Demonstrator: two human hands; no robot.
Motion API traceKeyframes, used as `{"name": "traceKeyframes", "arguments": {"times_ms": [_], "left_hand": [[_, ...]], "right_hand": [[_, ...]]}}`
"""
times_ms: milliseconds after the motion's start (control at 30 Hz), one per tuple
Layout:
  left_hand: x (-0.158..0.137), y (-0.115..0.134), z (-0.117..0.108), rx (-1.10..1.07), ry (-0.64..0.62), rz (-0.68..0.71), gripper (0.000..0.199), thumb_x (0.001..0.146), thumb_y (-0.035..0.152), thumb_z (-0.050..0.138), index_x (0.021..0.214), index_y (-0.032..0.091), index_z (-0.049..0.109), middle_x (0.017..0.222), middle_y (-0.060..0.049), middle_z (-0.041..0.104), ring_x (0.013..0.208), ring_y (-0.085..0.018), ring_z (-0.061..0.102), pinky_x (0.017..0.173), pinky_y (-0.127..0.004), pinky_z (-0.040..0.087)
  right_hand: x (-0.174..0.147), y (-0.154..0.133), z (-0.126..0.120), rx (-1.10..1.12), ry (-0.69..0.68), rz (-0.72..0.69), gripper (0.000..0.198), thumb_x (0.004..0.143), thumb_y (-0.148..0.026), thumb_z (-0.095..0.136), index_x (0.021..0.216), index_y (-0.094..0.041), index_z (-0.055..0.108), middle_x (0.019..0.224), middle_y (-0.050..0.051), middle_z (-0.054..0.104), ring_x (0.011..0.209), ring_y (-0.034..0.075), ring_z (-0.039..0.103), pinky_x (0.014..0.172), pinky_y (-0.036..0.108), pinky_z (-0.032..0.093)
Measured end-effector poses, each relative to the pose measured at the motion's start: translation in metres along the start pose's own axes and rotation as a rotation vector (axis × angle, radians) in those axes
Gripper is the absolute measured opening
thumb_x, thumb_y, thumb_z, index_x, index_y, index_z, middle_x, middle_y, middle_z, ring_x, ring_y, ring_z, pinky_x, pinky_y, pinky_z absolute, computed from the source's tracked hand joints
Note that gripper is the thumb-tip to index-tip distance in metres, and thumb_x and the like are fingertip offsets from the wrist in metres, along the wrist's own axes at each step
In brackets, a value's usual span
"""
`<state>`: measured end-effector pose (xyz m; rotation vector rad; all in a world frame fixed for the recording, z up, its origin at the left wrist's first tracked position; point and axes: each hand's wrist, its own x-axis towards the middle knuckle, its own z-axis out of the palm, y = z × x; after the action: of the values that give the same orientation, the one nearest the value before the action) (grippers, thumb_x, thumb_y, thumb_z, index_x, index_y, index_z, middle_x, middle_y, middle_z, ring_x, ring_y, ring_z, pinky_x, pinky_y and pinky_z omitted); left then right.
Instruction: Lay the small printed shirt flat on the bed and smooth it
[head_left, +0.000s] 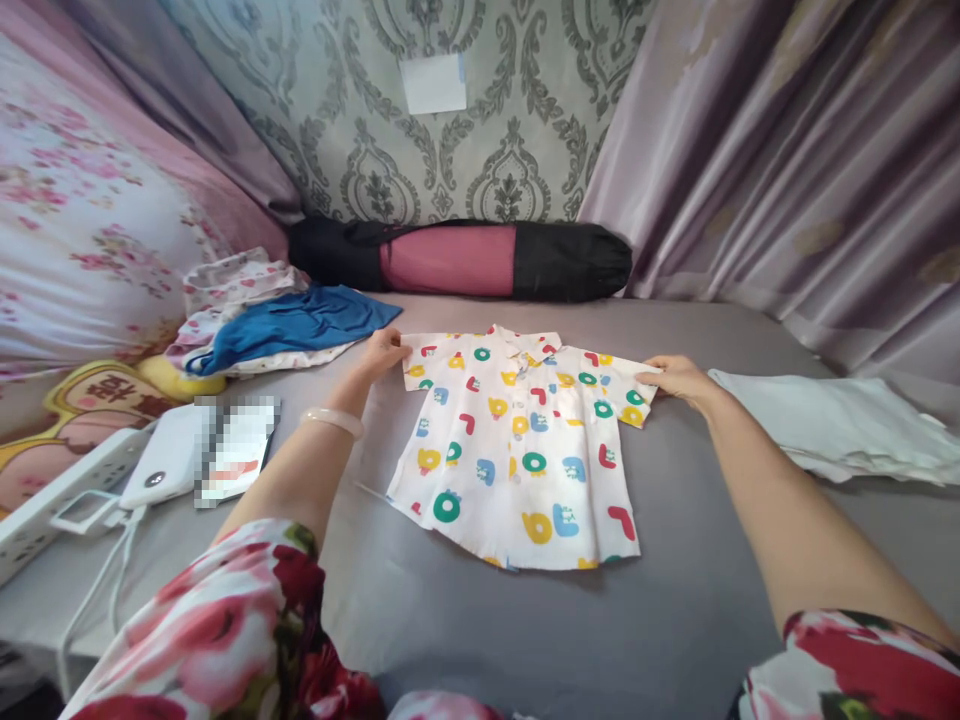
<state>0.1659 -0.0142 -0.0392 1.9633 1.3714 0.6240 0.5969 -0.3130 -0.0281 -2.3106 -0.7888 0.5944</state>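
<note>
A small white short-sleeved shirt [517, 450] with colourful letter prints lies spread flat, its collar away from me. My left hand [386, 352] pinches the end of the sleeve on the left. At the opposite side, my right hand [675, 380] grips the other sleeve's end between thumb and fingers. Both sleeves are stretched out sideways, and the hem points towards me. Beneath the shirt is a grey sheet [540, 640].
Crumpled clothes, a blue garment [300, 320] among them, lie at the back left. Folded pale cloth [862, 425] is on the right. A black and pink rolled bag [450, 260] lies along the wall. A white power strip [75, 490] and a white power bank [169, 455] with cables sit left.
</note>
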Motion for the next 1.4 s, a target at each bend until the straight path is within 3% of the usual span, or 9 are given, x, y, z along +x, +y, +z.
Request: {"name": "traceKeyframes", "arguments": {"times_ms": [100, 200, 333, 433, 533, 767, 1000, 1200, 1400], "left_hand": [[-0.019, 0.009, 0.004, 0.159, 0.174, -0.022, 0.02, 0.07, 0.024, 0.062, 0.088, 0.019, 0.056, 0.09, -0.005, 0.063, 0.09, -0.021, 0.059, 0.08, -0.032, 0.045], [-0.046, 0.014, -0.002, 0.261, 0.115, -0.063, 0.02, 0.076, 0.031, 0.062, 0.09, 0.017, 0.059, 0.092, -0.008, 0.066, 0.089, -0.022, 0.06, 0.077, -0.031, 0.045], [-0.092, 0.014, -0.014, 0.328, -0.107, -0.025, 0.022, 0.08, 0.039, 0.06, 0.076, 0.018, 0.062, 0.075, -0.005, 0.067, 0.075, -0.019, 0.061, 0.066, -0.027, 0.043], [-0.127, 0.012, -0.016, 0.358, -0.191, 0.014, 0.025, 0.081, 0.04, 0.059, 0.073, 0.018, 0.065, 0.072, -0.005, 0.068, 0.069, -0.018, 0.06, 0.06, -0.026, 0.04], [-0.157, 0.011, -0.013, 0.398, -0.214, 0.023, 0.027, 0.083, 0.041, 0.056, 0.073, 0.018, 0.067, 0.073, -0.005, 0.069, 0.069, -0.018, 0.06, 0.059, -0.026, 0.038], [-0.204, 0.005, -0.005, 0.423, -0.178, 0.05, 0.037, 0.085, 0.047, 0.051, 0.064, 0.019, 0.062, 0.071, -0.006, 0.064, 0.076, -0.02, 0.06, 0.062, -0.028, 0.038], [-0.22, 0.002, 0.003, 0.366, -0.058, 0.09, 0.035, 0.084, 0.043, 0.053, 0.057, 0.02, 0.058, 0.072, -0.006, 0.06, 0.087, -0.022, 0.059, 0.08, -0.031, 0.044], [-0.225, 0.003, 0.006, 0.338, -0.01, 0.065, 0.032, 0.084, 0.043, 0.055, 0.065, 0.02, 0.063, 0.085, -0.007, 0.059, 0.09, -0.022, 0.058, 0.086, -0.033, 0.046], [-0.226, 0.004, 0.006, 0.291, 0.017, 0.036, 0.031, 0.085, 0.042, 0.055, 0.065, 0.019, 0.06, 0.086, -0.006, 0.058, 0.088, -0.02, 0.057, 0.086, -0.031, 0.046]], "right_hand": [[-0.006, 0.01, 0.01, -0.12, 0.269, -0.04, 0.033, 0.077, -0.024, 0.064, 0.108, -0.013, 0.068, 0.093, 0.009, 0.073, 0.082, 0.022, 0.067, 0.073, 0.03, 0.052], [-0.026, 0.016, 0.014, -0.271, 0.429, -0.058, 0.036, 0.082, -0.028, 0.057, 0.114, -0.013, 0.066, 0.103, 0.013, 0.072, 0.094, 0.025, 0.067, 0.081, 0.033, 0.049], [-0.075, 0.02, 0.018, -0.443, 0.23, -0.052, 0.033, 0.087, -0.042, 0.051, 0.095, -0.017, 0.071, 0.091, 0.011, 0.074, 0.087, 0.028, 0.067, 0.07, 0.033, 0.045], [-0.114, 0.022, 0.028, -0.464, 0.058, -0.102, 0.038, 0.085, -0.051, 0.048, 0.078, -0.02, 0.071, 0.077, 0.008, 0.072, 0.076, 0.025, 0.066, 0.061, 0.03, 0.041], [-0.147, 0.023, 0.04, -0.466, 0.019, -0.167, 0.042, 0.085, -0.054, 0.046, 0.071, -0.022, 0.068, 0.076, 0.008, 0.072, 0.074, 0.024, 0.065, 0.058, 0.029, 0.039], [-0.193, 0.01, 0.056, -0.494, -0.119, -0.087, 0.049, 0.084, -0.062, 0.043, 0.063, -0.024, 0.064, 0.072, 0.007, 0.07, 0.072, 0.024, 0.065, 0.057, 0.029, 0.038], [-0.218, 0.002, 0.058, -0.684, -0.03, -0.091, 0.048, 0.084, -0.06, 0.042, 0.061, -0.024, 0.063, 0.076, 0.012, 0.07, 0.072, 0.028, 0.064, 0.057, 0.032, 0.036], [-0.212, 0.019, 0.059, -0.561, -0.098, -0.15, 0.04, 0.085, -0.056, 0.046, 0.067, -0.025, 0.063, 0.071, 0.006, 0.069, 0.068, 0.023, 0.063, 0.057, 0.029, 0.037], [-0.211, 0.019, 0.062, -0.531, 0.01, -0.147, 0.042, 0.079, -0.064, 0.052, 0.073, -0.025, 0.066, 0.078, 0.008, 0.073, 0.073, 0.027, 0.066, 0.057, 0.031, 0.039]]}}
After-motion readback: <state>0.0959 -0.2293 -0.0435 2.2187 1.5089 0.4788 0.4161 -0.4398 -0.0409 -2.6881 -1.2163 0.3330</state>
